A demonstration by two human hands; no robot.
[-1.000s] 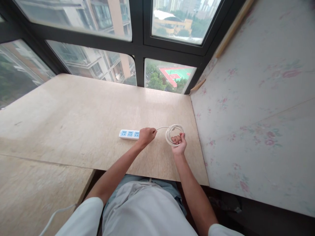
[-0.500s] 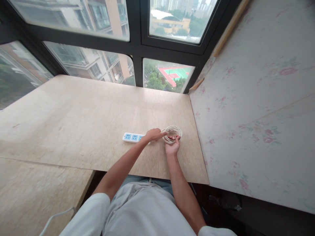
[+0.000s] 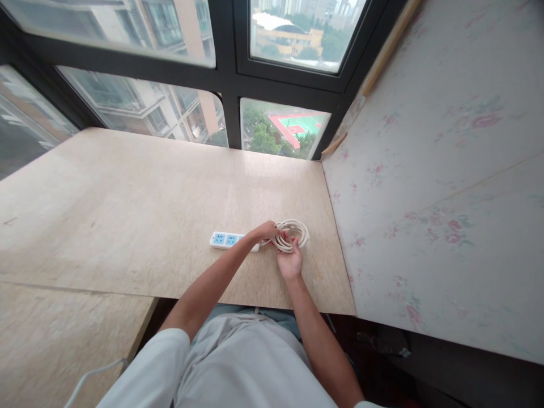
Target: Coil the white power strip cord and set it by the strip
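Observation:
A white power strip (image 3: 225, 239) with blue sockets lies on the beige tabletop (image 3: 148, 187). Its cream cord is wound into a coil (image 3: 293, 234) just right of the strip. My left hand (image 3: 266, 232) rests over the strip's right end, fingers pinched on the cord where it meets the coil. My right hand (image 3: 289, 261) is palm up under the coil's near side, fingers curled round the loops.
A floral-patterned wall panel (image 3: 433, 170) rises along the table's right edge. Dark-framed windows (image 3: 229, 73) close the far side. A second beige surface (image 3: 63, 334) lies lower left, with a white cable (image 3: 91, 377) hanging near my sleeve.
The coil was held up in my right fist; now it lies lower, near the table. My left hand slid right along the cord to the coil. The strip shifted slightly right.

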